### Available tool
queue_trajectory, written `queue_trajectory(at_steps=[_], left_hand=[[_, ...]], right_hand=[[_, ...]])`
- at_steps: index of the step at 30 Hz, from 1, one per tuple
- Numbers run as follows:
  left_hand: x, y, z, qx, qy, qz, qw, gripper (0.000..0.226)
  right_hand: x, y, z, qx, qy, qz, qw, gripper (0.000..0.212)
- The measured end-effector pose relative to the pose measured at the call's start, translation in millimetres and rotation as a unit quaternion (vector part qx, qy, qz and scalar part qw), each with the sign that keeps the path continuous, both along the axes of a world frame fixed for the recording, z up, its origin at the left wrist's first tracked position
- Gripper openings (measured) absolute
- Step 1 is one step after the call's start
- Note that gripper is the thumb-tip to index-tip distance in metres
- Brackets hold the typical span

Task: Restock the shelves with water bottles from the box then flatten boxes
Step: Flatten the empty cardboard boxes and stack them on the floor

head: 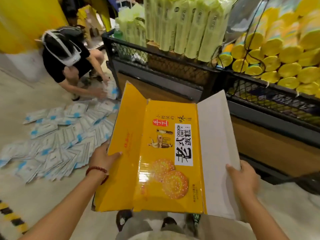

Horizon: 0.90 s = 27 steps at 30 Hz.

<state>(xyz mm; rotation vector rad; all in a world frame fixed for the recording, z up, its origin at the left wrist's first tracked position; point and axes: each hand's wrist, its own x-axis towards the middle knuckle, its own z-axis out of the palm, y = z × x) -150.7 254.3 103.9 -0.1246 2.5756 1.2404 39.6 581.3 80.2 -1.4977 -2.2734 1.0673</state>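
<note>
Head view: yellow cake box [166, 153] held out flat at waist height over the floor [43, 201], beside the shelves [259, 135]. Left hand [102, 157] pinching the yellow edge, right hand [242, 179] gripping the white flap [216, 144], likely spreading panels for flattening.

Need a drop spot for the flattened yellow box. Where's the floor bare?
Bare floor lies near-left, between the striped floor tape and the packets. Mid-left is crowded: packets spread up to the crouching person. The shelving unit fills the right, leaving a bare strip at its foot.
</note>
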Motion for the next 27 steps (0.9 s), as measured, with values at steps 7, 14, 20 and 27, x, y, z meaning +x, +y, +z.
queue_trajectory(at_steps=[7,14,20,27], left_hand=[[-47.8,62.5,-5.8,-0.034,-0.02,-0.114,0.993,0.032],[-105.1,113.6,-7.9,-0.074,-0.046,-0.258,0.962,0.021],[-121.1,169.5,-15.3,-0.103,-0.067,-0.419,0.9,0.012],[-39.3,255.7,-22.6,-0.127,-0.064,-0.59,0.795,0.012]], right_hand=[[17.6,11.2,-0.1,0.01,-0.008,-0.105,0.994,0.022],[14.8,-12.0,-7.0,-0.001,-0.104,-0.214,0.971,0.021],[53.3,-67.2,-15.6,-0.037,-0.103,-0.375,0.921,0.02],[140.9,-146.5,-17.8,-0.044,-0.073,-0.563,0.822,0.017]])
